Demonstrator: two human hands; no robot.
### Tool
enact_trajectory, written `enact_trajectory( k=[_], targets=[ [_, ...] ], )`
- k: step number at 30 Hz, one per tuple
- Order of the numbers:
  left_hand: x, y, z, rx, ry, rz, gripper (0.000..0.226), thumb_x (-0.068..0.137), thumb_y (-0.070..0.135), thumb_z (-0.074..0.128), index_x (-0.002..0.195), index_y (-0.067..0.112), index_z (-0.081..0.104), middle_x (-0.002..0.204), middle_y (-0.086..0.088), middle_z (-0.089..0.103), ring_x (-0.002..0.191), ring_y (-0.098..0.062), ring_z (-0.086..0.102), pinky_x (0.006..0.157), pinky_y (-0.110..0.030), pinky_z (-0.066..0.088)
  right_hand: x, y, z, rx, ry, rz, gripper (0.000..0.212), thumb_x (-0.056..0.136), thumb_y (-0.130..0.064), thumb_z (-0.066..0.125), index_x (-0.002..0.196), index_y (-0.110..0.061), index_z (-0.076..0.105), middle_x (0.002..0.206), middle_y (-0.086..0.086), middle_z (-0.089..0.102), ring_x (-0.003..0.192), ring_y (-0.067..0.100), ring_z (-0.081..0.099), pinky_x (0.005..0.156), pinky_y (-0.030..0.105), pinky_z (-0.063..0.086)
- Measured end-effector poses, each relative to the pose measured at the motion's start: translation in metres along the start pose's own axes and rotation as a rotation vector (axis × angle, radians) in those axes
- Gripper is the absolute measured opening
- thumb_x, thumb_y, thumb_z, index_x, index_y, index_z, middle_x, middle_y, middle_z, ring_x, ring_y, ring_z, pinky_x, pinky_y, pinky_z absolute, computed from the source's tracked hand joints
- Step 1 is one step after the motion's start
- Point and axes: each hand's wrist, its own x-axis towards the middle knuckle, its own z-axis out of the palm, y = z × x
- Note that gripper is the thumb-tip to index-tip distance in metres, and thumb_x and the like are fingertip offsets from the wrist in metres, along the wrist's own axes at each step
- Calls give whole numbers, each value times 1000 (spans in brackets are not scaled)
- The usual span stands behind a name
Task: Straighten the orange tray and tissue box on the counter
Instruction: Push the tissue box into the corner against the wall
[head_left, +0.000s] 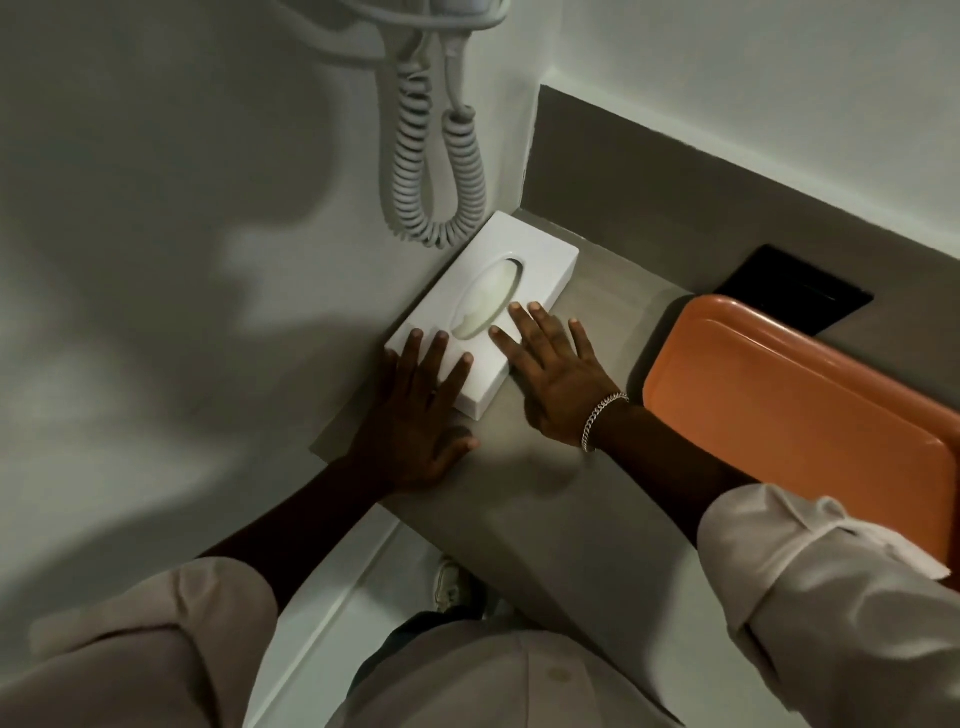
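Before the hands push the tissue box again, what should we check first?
1. Both hands on the box: ok. The left hand lies flat on its near corner; the right hand rests along its right edge.
2. Tissue box flush along the wall: cannot tell; it sits close beside it.
3. Cord clear of the box: cannot tell; its loop hangs just above the far corner.
4. Tray apart from the box: ok, bare counter lies between them.
5. Tray straight with the counter edge: cannot tell; the right sleeve hides its near part.
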Motion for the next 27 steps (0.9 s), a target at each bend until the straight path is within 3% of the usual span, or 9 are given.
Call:
enact_trajectory(
  k=[7,11,14,19,27],
  targets=[
    [31,-10,5,10,-36,15,94,87,72,38,155,10,20,164,-25,12,151,-46,4,120,-67,10,16,23,-7,-15,-46,21,100,81,-23,62,157,-26,-4,168,14,-7,154,35,-7,117,65,5],
    [54,-16,5,27,-78,28,95,86,74,36,155,10,21,163,-25,14,151,-47,7,119,-67,13,28,40,-10,-6,-71,40,90,89,-31,54,157,-27,-4,168,13,-9,154,35,-8,118,66,6],
    [63,-16,9,21,-65,36,96,86,75,36,155,11,19,164,-23,13,152,-45,6,120,-66,11,32,52,-9,-8,-51,31,77,96,-46,40,158,-27,-2,168,12,-7,154,34,-6,118,65,8],
    [79,-16,16,30,-25,36,97,85,76,37,155,11,20,163,-24,15,151,-46,8,121,-64,8,40,66,-5,22,-50,42,81,92,-68,25,157,-29,-4,168,11,-9,154,33,-9,117,64,4],
    [80,-14,21,51,-27,31,99,85,75,41,156,12,16,164,-23,12,152,-44,2,122,-63,4,44,75,2,52,-51,12,79,92,-68,25,155,-34,-9,168,9,-12,150,26,-20,118,65,5]
  ],
)
